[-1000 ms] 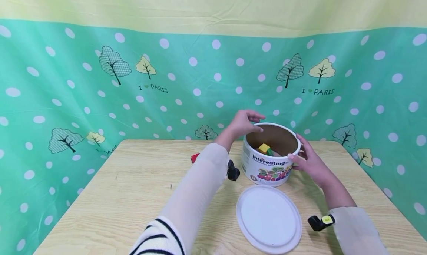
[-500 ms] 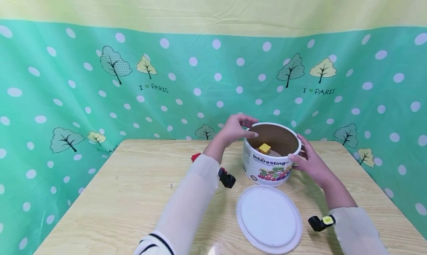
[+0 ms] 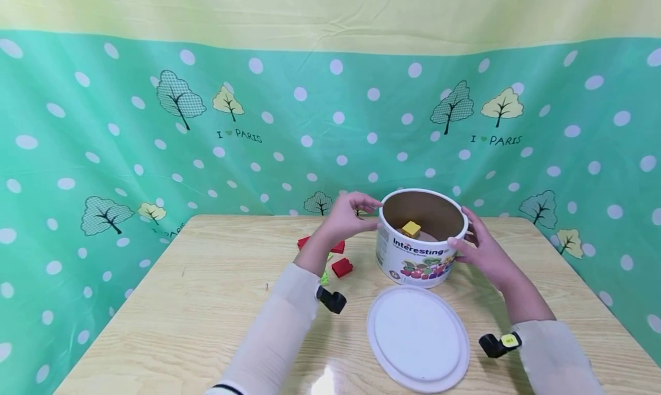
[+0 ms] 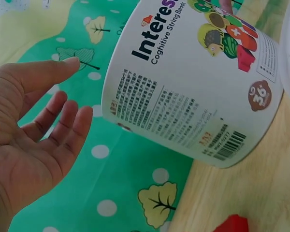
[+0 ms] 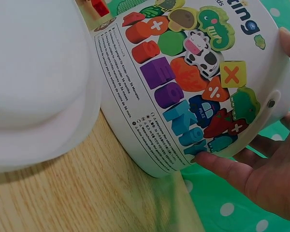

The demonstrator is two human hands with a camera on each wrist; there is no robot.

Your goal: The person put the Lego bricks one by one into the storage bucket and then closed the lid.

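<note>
A white bucket [image 3: 419,263] printed with "Interesting" and colourful toy pictures stands upright at the back right of the table. Inside it a yellow block [image 3: 411,229] shows near the front wall; the front part of the floor is hidden. My right hand [image 3: 485,250] holds the bucket's right side, thumb in front by the rim and fingers behind; in the right wrist view the thumb lies against the label. Just left of the rim is my left hand [image 3: 347,214], holding nothing, fingers loosely bent. The left wrist view shows that palm [image 4: 38,154] facing the bucket.
A round white lid [image 3: 418,335] lies on the table in front of the bucket. Left of the bucket are red blocks [image 3: 342,267] and light green pieces [image 3: 325,278], partly behind the left forearm. A green dotted curtain [image 3: 258,125] hangs behind the table [image 3: 206,303].
My left hand has moved left and down from over the bucket's rim, uncovering red and green pieces. A green piece seen beside the yellow block no longer shows. The right hand stays put.
</note>
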